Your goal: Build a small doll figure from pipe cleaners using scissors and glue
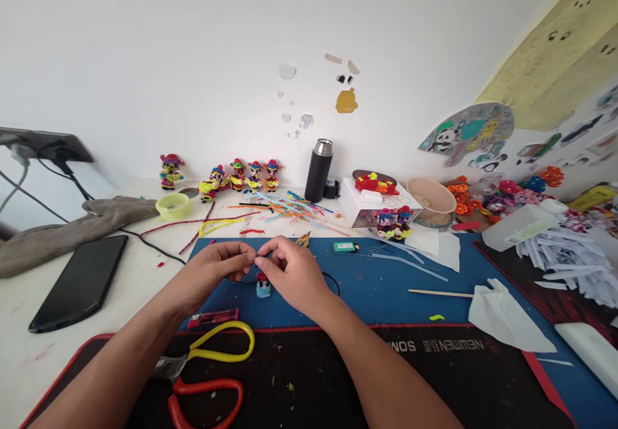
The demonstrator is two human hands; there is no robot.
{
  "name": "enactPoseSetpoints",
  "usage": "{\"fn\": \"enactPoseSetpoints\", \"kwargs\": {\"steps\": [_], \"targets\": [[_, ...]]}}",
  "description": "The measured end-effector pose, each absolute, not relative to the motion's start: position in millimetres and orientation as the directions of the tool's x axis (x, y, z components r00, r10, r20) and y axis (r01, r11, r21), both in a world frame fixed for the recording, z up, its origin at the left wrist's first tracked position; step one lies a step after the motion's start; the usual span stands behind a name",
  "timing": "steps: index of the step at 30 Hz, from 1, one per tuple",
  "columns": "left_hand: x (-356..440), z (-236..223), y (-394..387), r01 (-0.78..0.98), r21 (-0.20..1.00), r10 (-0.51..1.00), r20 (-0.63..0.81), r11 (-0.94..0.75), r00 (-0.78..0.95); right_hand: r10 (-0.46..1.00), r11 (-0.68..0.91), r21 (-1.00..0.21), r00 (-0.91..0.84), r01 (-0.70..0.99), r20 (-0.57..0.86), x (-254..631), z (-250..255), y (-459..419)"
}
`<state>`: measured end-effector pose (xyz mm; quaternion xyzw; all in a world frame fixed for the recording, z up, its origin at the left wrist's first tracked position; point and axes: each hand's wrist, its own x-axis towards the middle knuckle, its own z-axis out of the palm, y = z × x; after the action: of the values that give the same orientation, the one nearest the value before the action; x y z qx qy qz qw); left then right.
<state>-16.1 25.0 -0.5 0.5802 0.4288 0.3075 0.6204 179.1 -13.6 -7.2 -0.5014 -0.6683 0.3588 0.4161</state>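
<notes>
My left hand (pixel 223 263) and my right hand (pixel 290 273) meet fingertip to fingertip above the blue mat (pixel 381 294). Both are closed in a pinch, and whatever is between the fingertips is too small to make out. Just below them is a small figure piece (pixel 263 286), red on top and light blue beneath. Part of a black cord (pixel 333 281) curves out from behind my right hand. Scissors (pixel 217 342) with one yellow and one red handle lie in front, partly under my left forearm. A red craft knife (pixel 213 317) rests near my left wrist.
Several finished figures (pixel 237 174) stand along the wall beside a heap of coloured strips (pixel 290 207). A black flask (pixel 319 170) and a white box (pixel 357 203) are behind. At left lie a phone (pixel 80 281) and driftwood (pixel 96 223); at right, tissue (pixel 506 319) and a plastic bottle (pixel 519 226).
</notes>
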Motion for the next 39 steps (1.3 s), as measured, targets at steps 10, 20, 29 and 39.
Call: {"fn": "enactPoseSetpoints", "kwargs": {"steps": [10, 20, 29, 39], "targets": [[-17.3, -3.6, 26.9, 0.112, 0.984, 0.877, -0.174, 0.138, 0.448, 0.966, 0.254, -0.884, -0.149, 0.393, 0.211, 178.1, -3.8, -14.7], [-16.1, -2.7, 25.0, 0.096, 0.979, 0.874, -0.204, 0.18, 0.441, 0.965, 0.253, -0.874, -0.167, 0.415, 0.2, 179.3, -3.7, -15.5], [-14.6, 0.6, 24.4, 0.106, 0.975, 0.873, -0.223, 0.196, 0.434, 0.964, 0.263, -0.864, -0.162, 0.431, 0.212, 178.5, -2.3, -15.6], [-14.0, 1.2, 23.9, 0.121, 0.976, 0.881, -0.213, 0.178, 0.423, 0.957, 0.288, -0.847, -0.159, 0.446, 0.242, 179.2, -1.3, -15.3]]}}
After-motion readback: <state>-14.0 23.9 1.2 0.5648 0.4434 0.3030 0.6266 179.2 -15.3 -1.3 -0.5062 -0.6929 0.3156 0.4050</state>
